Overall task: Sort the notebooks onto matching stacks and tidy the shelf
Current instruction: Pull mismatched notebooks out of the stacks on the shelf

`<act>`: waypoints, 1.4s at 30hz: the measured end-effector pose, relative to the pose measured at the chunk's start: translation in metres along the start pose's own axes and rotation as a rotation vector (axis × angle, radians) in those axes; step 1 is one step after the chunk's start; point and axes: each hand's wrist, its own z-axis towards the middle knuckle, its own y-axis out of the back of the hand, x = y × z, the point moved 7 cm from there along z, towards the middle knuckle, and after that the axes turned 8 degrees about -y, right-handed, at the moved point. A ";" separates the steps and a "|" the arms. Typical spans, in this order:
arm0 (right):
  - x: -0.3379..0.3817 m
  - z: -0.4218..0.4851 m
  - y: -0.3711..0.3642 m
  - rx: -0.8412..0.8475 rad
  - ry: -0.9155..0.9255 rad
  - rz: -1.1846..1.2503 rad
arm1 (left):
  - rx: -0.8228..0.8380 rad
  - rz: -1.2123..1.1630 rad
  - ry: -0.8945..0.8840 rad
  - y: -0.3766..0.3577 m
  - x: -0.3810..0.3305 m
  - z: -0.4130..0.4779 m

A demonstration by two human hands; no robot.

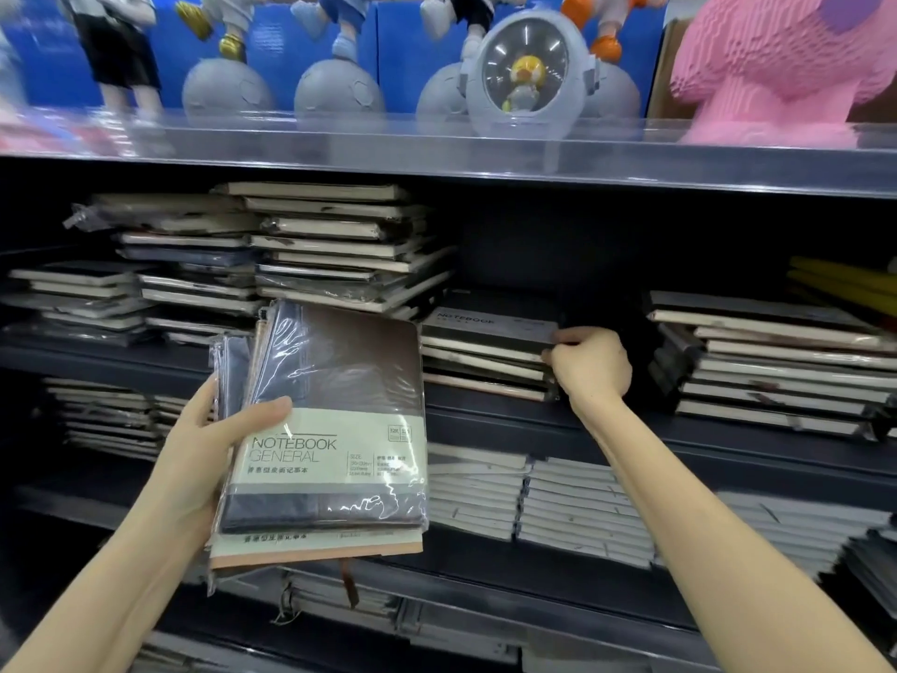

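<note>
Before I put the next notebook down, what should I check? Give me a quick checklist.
1. Left hand holds the bundle: ok, thumb lies across the brown notebook on top.
2. Right hand steadies the middle stack: ok, it grips the stack's right corner.
3. Room above the middle stack: ok, there is a dark gap over it.
4. Brown notebook matches the middle stack's top cover: not ok, that cover looks black.
5. Tall stack to the left is squared: not ok, its notebooks jut out unevenly.
6. Covers lower in the bundle: cannot tell, only a tan edge shows.
</note>
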 end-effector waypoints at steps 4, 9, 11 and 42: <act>-0.019 0.001 0.011 -0.008 0.005 0.054 | 0.041 -0.011 0.036 -0.001 0.008 0.006; -0.026 0.005 -0.001 0.303 -0.269 0.387 | 0.045 0.001 0.012 -0.006 0.005 0.008; -0.022 0.005 -0.009 0.309 -0.289 0.340 | 0.048 -0.004 0.012 -0.004 0.008 0.013; -0.039 -0.016 0.177 -0.041 -0.146 0.912 | 0.113 -0.093 -0.023 -0.047 0.002 -0.014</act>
